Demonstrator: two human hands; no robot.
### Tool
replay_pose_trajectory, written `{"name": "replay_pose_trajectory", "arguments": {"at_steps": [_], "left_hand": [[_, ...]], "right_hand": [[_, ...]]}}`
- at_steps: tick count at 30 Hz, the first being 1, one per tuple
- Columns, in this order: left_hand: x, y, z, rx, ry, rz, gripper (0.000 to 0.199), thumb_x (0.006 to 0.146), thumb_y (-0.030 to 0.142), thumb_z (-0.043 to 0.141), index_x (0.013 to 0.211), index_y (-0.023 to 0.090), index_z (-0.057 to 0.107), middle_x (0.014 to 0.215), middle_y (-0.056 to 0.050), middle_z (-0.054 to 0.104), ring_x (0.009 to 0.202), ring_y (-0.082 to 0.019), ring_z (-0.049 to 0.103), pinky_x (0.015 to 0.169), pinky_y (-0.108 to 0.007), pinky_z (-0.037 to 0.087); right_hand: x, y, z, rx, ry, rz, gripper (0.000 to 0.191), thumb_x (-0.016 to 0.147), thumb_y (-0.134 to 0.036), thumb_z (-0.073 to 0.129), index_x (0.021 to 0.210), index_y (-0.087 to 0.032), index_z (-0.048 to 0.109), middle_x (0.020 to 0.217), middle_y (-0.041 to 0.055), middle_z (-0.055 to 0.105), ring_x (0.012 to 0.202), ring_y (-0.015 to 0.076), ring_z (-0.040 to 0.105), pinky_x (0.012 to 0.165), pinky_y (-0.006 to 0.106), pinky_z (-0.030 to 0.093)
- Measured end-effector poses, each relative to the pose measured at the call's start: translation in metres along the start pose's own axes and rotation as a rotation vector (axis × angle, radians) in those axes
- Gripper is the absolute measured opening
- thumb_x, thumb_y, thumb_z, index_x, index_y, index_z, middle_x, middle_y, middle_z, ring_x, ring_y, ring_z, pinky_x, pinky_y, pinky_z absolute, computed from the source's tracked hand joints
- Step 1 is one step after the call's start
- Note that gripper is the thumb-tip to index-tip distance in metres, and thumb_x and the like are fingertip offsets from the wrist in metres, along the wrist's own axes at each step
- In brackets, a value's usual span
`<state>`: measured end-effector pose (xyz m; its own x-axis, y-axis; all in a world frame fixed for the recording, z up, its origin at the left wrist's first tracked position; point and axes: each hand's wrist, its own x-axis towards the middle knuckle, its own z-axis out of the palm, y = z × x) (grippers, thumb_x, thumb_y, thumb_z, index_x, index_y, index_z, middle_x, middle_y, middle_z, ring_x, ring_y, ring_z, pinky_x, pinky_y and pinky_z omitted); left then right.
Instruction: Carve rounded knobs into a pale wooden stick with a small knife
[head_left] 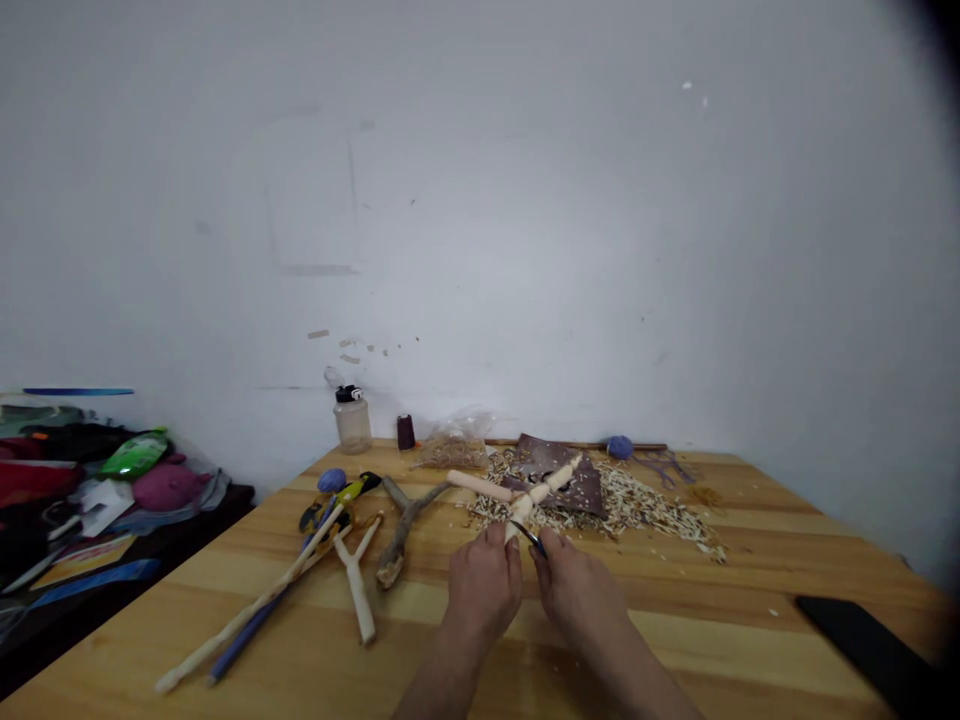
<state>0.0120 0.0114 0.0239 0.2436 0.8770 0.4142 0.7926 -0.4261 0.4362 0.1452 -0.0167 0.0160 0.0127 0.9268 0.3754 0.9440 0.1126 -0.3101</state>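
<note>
Room, left to right: the table's (735, 640) left edge runs near a long pale stick (259, 603), then a loose peeled fork (360, 605) and a bark-covered fork (397, 545), shavings (645, 505) beyond the hands, table surface between right forearm and black slab (870, 640). Grip: left hand (486, 578) closed around the base of a pale forked stick (523, 508) — mid-table, branches pointing away; right hand (574, 580) closed on a dark-bladed tool (531, 540) — blade at the stick by the left thumb. Pose: forearms converge from the bottom of the view, backs of hands up, hands close together.
</note>
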Motion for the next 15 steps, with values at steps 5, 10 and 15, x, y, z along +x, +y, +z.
{"name": "replay_pose_trajectory", "arguments": {"at_steps": [5,10,15], "left_hand": [[0.002,-0.004,0.004,-0.293,0.018,0.026,0.031,0.087,0.033,0.034,0.098,0.018,0.060,0.084,-0.008,0.065,0.077,-0.021,0.057,0.066,-0.027,0.036],[0.008,-0.011,0.013,-0.669,-0.074,-0.018,0.033,0.083,0.040,0.041,0.092,0.017,0.062,0.063,0.000,0.052,0.059,-0.014,0.044,0.056,-0.023,0.032],[0.011,-0.017,0.018,-0.904,-0.122,-0.108,0.039,0.080,0.047,0.044,0.096,0.015,0.059,0.059,0.005,0.038,0.052,-0.010,0.033,0.049,-0.021,0.027]], "right_hand": [[0.004,0.010,-0.008,0.572,-0.175,-0.026,0.021,0.089,-0.037,0.033,0.084,-0.021,0.047,0.059,-0.0020,0.057,0.050,0.0121,0.053,0.048,0.021,0.034],[0.005,0.023,-0.018,1.023,-0.316,-0.005,0.033,0.086,-0.054,0.032,0.076,-0.023,0.039,0.055,-0.0072,0.048,0.039,0.0085,0.043,0.041,0.020,0.034],[0.007,0.024,-0.016,0.577,0.004,-0.104,0.028,0.088,-0.043,0.035,0.072,-0.022,0.045,0.057,-0.0032,0.051,0.054,0.0126,0.050,0.054,0.023,0.036]]}}
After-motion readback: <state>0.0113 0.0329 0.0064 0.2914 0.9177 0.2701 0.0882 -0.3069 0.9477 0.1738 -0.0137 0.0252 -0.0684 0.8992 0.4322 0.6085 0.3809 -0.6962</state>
